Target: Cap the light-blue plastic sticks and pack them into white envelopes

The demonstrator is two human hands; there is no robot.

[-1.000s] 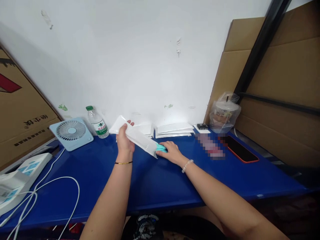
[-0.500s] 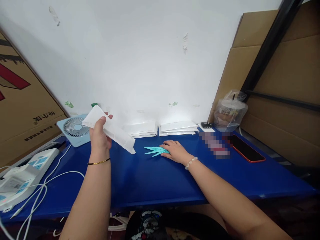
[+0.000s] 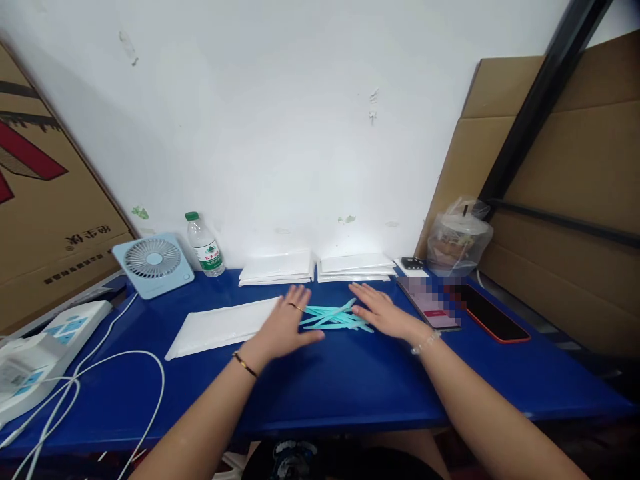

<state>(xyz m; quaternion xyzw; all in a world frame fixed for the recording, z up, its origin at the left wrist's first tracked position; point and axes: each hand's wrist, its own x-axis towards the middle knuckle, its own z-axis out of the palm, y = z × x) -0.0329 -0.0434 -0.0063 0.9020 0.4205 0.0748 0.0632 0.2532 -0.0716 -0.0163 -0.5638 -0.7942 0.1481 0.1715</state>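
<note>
A loose pile of thin turquoise sticks lies criss-crossed on the blue table, some with tapered ends; their exact kind I cannot tell. At the pile's left end is my left hand, open, palm down, with the thumb apart and a ring on one finger. My right hand, also open with fingers stretched out, is at the right end of the sticks. Neither hand holds anything. A flat white packet lies on the table to the left, its right end partly behind my left hand.
White packets are stacked against the wall, one stack at left and one at right. A water bottle, blue fan and power strip with cables stand left. Two phones, one red-edged, and a bagged cup are right.
My left hand has let go of the white packet, which now lies on the table, and has moved right to the sticks. The right hand has shifted right and the sticks are more gathered.
</note>
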